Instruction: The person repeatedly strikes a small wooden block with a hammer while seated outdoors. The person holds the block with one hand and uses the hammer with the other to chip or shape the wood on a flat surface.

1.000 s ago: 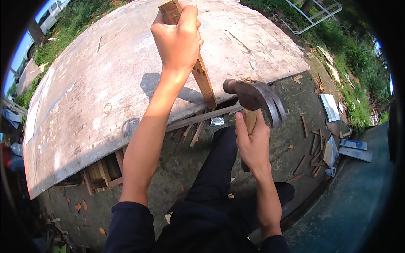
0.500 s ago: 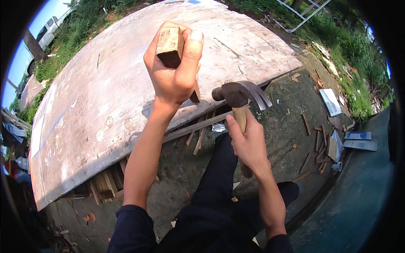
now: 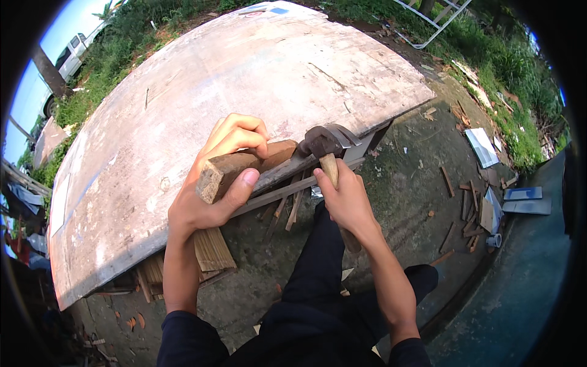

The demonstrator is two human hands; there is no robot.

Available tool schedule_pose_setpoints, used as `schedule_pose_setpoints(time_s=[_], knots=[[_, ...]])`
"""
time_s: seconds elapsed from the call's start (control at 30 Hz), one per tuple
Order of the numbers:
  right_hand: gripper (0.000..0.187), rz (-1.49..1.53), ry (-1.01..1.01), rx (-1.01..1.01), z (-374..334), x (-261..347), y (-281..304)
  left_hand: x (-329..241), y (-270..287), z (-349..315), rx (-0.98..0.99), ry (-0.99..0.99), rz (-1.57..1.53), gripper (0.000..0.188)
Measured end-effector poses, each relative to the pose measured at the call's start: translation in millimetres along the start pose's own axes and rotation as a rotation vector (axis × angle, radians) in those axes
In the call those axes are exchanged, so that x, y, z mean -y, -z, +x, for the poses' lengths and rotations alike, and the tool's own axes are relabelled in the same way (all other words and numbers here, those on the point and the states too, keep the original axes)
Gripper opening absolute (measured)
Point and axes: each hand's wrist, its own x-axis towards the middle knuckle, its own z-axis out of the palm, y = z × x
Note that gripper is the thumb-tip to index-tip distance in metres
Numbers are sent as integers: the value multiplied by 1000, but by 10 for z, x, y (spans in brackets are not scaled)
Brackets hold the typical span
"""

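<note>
My left hand [image 3: 194, 199] grips a thick wooden block [image 3: 221, 174] that lies low along the near edge of the worn, whitish board tabletop [image 3: 244, 79]. Its fingers lie over the top, with the thumb along the near side. The block's far end reaches toward the head of a claw hammer [image 3: 320, 143]. My right hand [image 3: 348, 202] is wrapped round the hammer's wooden handle, its claw pointing up and right. Whether the hammer head touches the block or the board edge, I cannot tell.
Under the board are stacked wooden strips [image 3: 213, 249] and a long rail [image 3: 275, 194]. Wood scraps [image 3: 469, 214], a roll of tape [image 3: 493, 240] and blue-white panels [image 3: 524, 200] lie on the right. A white metal frame [image 3: 437, 27] stands far right; a white vehicle [image 3: 72, 56] is far left.
My left hand has come down and toward me, tilting the block from upright-looking to lying along the board edge. The hammer has shifted slightly left and nearer the block.
</note>
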Motion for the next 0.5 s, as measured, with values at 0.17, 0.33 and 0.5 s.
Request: schedule_pose_setpoints(time_s=[0.17,0.33,0.5], knots=[[32,-39,2,29,-4,-31,-23,-250,272,-376,91,508,99,53],[33,-72,11,25,-54,-55,-16,-256,134,-745,282,658,-549,68],[33,-114,59,6,-140,-58,-30,-116,-286,-1051,190,657,-1095,74]])
